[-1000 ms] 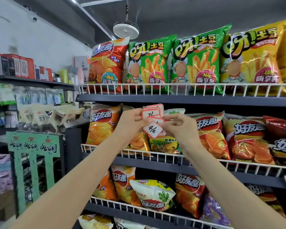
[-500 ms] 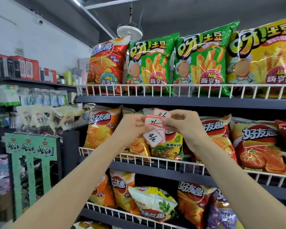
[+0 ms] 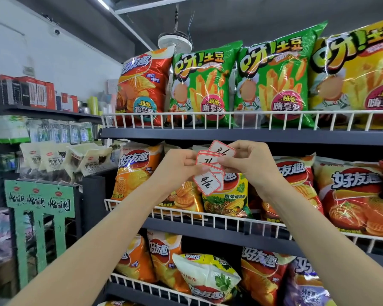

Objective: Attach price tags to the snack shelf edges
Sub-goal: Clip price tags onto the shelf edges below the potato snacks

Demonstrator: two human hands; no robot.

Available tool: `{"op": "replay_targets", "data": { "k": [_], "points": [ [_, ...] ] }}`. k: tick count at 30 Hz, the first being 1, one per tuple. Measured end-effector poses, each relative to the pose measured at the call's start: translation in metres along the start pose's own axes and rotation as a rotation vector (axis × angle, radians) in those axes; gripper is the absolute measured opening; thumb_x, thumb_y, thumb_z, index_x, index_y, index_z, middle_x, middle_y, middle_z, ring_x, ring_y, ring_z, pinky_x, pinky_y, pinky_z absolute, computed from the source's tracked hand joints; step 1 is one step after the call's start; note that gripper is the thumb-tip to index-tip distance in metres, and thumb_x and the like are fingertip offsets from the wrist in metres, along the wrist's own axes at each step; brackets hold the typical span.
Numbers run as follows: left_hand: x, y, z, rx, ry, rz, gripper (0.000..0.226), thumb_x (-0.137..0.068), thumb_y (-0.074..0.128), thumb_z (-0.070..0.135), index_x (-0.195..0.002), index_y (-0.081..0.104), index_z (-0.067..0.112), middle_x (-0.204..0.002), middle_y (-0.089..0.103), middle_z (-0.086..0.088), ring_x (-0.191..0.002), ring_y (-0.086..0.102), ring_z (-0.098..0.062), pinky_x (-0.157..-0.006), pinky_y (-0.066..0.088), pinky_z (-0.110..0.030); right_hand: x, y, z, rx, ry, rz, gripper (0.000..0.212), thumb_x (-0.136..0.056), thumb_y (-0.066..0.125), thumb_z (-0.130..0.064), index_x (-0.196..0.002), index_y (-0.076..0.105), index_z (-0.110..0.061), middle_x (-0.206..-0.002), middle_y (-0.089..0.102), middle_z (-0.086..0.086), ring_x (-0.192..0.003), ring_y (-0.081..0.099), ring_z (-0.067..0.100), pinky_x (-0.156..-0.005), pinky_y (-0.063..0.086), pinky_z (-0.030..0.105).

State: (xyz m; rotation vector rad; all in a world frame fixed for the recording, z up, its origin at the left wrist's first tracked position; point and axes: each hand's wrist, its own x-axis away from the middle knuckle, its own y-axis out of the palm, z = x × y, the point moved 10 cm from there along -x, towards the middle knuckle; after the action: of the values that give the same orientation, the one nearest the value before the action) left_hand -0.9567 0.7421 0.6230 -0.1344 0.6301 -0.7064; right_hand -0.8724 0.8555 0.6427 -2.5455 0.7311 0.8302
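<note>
Both hands are raised in front of the second snack shelf. My left hand (image 3: 177,167) pinches a fanned stack of white price tags with red borders (image 3: 208,181); the front one reads "4" in handwriting. My right hand (image 3: 250,164) pinches the topmost tag (image 3: 222,150) and holds it slightly apart from the stack, just below the dark edge of the top shelf (image 3: 241,135). The second shelf's dark edge (image 3: 219,231) runs below my hands behind a white wire rail. No tag is visible on either edge here.
Large chip bags fill the top shelf behind a white wire rail (image 3: 230,119). Smaller chip bags crowd the second (image 3: 349,195) and third (image 3: 208,277) shelves. A green display stand (image 3: 39,199) with hanging snack packs stands at the left, under a shelf of boxes (image 3: 31,93).
My right hand has drawn one tag up out of the stack. The view has tilted up and moved closer to the shelves.
</note>
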Motion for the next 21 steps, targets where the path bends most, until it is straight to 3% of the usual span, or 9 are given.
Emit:
{"op": "replay_targets", "data": {
  "k": [7,12,16,21],
  "points": [
    [0.000,0.009,0.004,0.025,0.003,-0.031,0.021,-0.085,0.064,0.008,-0.102,0.066,0.019,-0.091,0.073,0.005,-0.076,0.071,-0.005,-0.061,0.055,-0.016,0.002,-0.009,0.018,-0.265,0.145,0.031,0.016,-0.072,0.073,0.000,-0.086,0.065,-0.002,-0.079,0.071,0.008,-0.065,0.067,0.012,-0.059,0.052,0.018],
    [-0.005,0.012,0.002,-0.025,-0.008,-0.031,0.020,-0.085,0.064,0.009,-0.103,0.066,0.017,-0.093,0.073,0.000,-0.081,0.071,-0.009,-0.067,0.058,-0.020,0.004,-0.011,0.012,-0.023,0.102,-0.001,0.010,-0.080,0.069,-0.005,-0.089,0.064,-0.004,-0.071,0.069,0.003,-0.058,0.062,0.002,-0.053,0.042,0.014],
    [-0.011,0.014,0.010,-0.044,0.025,-0.014,0.020,-0.085,0.064,0.009,-0.103,0.066,0.017,-0.091,0.074,-0.003,-0.084,0.071,-0.013,-0.074,0.058,-0.027,0.001,-0.023,-0.002,-0.013,0.049,0.069,0.016,-0.073,0.075,-0.002,-0.083,0.062,-0.001,-0.066,0.065,0.004,-0.045,0.055,-0.003,-0.044,0.041,0.009],
    [-0.018,0.017,0.016,-0.038,0.047,-0.012,0.015,-0.085,0.065,0.010,-0.091,0.068,0.024,-0.090,0.074,-0.002,-0.087,0.071,-0.016,-0.078,0.058,-0.028,-0.004,-0.037,0.001,-0.042,0.089,0.103,0.019,-0.069,0.079,-0.012,-0.080,0.064,-0.008,-0.070,0.069,0.004,-0.056,0.061,0.005,-0.051,0.044,0.014]
  ]
}}
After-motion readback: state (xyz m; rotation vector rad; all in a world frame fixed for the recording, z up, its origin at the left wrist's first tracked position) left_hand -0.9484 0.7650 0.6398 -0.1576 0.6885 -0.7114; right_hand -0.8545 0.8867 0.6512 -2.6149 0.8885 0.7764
